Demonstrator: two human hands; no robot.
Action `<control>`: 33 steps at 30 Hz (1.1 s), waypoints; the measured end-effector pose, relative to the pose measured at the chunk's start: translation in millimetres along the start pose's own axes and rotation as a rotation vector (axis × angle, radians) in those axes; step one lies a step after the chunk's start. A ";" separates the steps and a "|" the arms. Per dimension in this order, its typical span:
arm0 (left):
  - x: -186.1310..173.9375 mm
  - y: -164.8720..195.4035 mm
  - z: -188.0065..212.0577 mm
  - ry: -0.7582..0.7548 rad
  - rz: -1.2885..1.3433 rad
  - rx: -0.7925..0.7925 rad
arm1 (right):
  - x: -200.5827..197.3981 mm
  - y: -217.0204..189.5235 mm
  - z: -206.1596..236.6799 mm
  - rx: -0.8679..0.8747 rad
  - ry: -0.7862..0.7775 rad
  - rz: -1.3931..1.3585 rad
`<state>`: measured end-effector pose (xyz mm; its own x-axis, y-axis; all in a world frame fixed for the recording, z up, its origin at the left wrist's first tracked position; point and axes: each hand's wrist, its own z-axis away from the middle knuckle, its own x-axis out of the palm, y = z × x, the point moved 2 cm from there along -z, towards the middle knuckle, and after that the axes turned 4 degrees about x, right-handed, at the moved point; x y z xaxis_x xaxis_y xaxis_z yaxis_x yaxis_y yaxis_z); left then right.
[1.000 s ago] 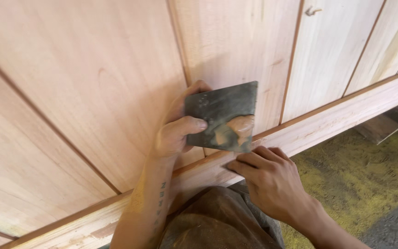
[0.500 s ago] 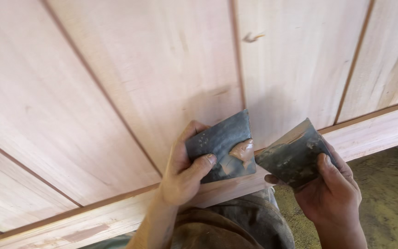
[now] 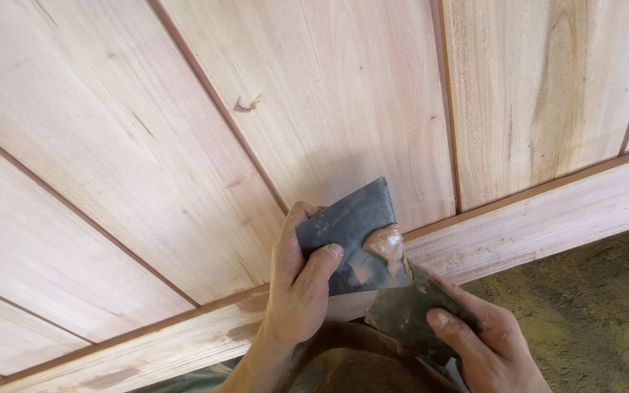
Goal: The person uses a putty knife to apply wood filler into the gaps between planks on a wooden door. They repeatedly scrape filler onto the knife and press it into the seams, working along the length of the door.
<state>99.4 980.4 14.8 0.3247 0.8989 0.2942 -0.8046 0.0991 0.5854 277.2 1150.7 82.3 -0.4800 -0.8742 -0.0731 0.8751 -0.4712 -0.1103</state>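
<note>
My left hand (image 3: 296, 287) grips a dark flat scraper blade (image 3: 343, 229) that carries a lump of reddish-brown filler paste (image 3: 385, 244) near its lower edge. It is held against a pale wooden panel wall (image 3: 329, 109). My right hand (image 3: 485, 342) holds a second dark scraper blade (image 3: 405, 313), whose tip touches the paste on the first blade. Both blades sit just above the wide bottom rail (image 3: 540, 225) of the panelling.
The panel is made of pale boards split by thin dark grooves. A small dark nick (image 3: 245, 105) marks one groove higher up. Sawdust-covered ground (image 3: 591, 306) lies at lower right. My brown clothing (image 3: 358, 367) shows at the bottom.
My right hand has brought its blade in from the right until it meets the paste on the left blade. The view has shifted, with the panel nick now further left.
</note>
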 end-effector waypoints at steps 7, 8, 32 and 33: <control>-8.5 26.3 -13.1 -0.102 0.295 0.005 | -4.3 -67.6 30.1 -0.691 0.316 0.925; -10.5 30.1 -13.4 -0.130 0.282 0.001 | -1.0 -77.9 31.6 -0.787 0.349 0.993; 1.0 77.4 -8.3 -0.128 -0.077 0.244 | 56.6 -141.2 30.1 -1.081 0.301 1.268; 1.2 76.7 -9.0 -0.133 -0.059 0.235 | 57.7 -140.1 28.9 -1.081 0.279 1.281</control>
<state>33.6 992.9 53.3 0.4427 0.8288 0.3422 -0.6499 0.0337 0.7593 128.7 1162.9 122.2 0.3499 -0.5015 -0.7912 0.2994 0.8602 -0.4128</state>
